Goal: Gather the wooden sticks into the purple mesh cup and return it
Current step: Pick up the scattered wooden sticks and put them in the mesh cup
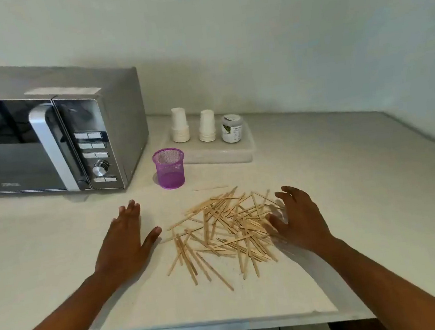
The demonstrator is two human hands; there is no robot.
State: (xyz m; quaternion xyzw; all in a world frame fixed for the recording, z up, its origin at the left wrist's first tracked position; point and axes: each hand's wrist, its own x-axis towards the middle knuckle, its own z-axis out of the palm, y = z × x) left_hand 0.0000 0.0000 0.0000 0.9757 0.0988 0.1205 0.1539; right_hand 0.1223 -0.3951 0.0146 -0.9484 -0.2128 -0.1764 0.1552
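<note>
Many wooden sticks [223,233] lay scattered on the counter [349,190], the empty purple mesh cup [169,168] upright behind; left hand [125,237] flat and spread, right hand [295,217] loosely splayed at the pile's edge.

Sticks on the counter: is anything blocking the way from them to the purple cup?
Nothing visible does. The wooden sticks lie in a loose pile between the left hand and right hand. The purple mesh cup stands upright just behind the pile, with only bare counter and one stray stick between them.
</note>
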